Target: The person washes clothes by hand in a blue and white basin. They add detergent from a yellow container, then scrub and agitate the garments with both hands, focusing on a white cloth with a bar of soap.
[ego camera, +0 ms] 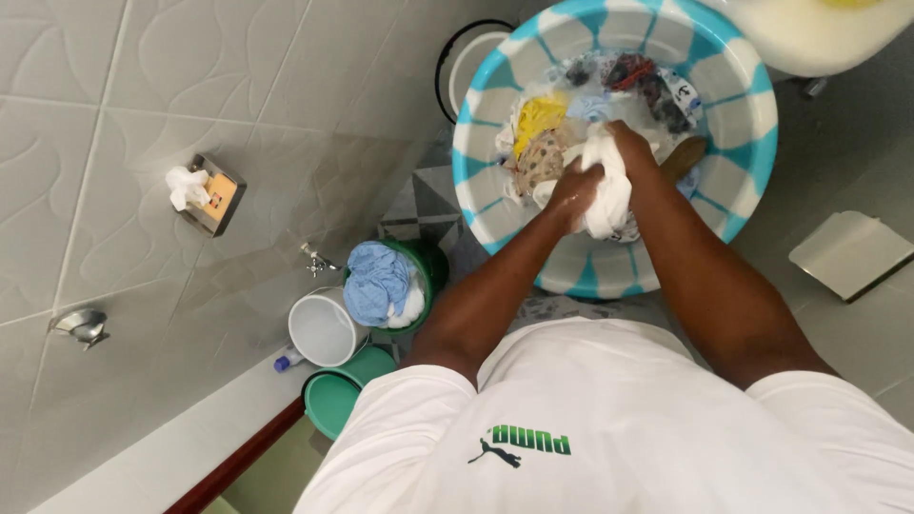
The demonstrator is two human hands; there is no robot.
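White cloth (607, 190) is bunched between both hands over the near half of the basin (752, 114), a round tub striped turquoise and white that stands on the tiled floor (857, 171). The left hand (574, 193) is closed around the lower part of the cloth, fingers curled into it; the right hand (630, 143) clamps the upper part from above, so the fabric is squeezed between the two fists, which nearly touch.

Inside the basin more laundry lies wet and unsorted: a yellow piece (539, 116) toward the left rim, a spotted brown piece (545, 158) just beside the left hand, and dark garments (636, 78) near the far rim. None of these is in hand, so by the look of it most of the wash is yet to be worked, and only the one cloth is being handled.

To the left of the basin, near the wall, a green bucket (430, 271) holds a blue cloth (378, 281) heaped with something white; whether these are finished pieces or waiting ones I cannot tell. A white pail (322, 330) stands just beside it, apparently empty, and a second green tub (333, 402) sits nearer the person. A tap (317, 260) juts from the wall above the pail.
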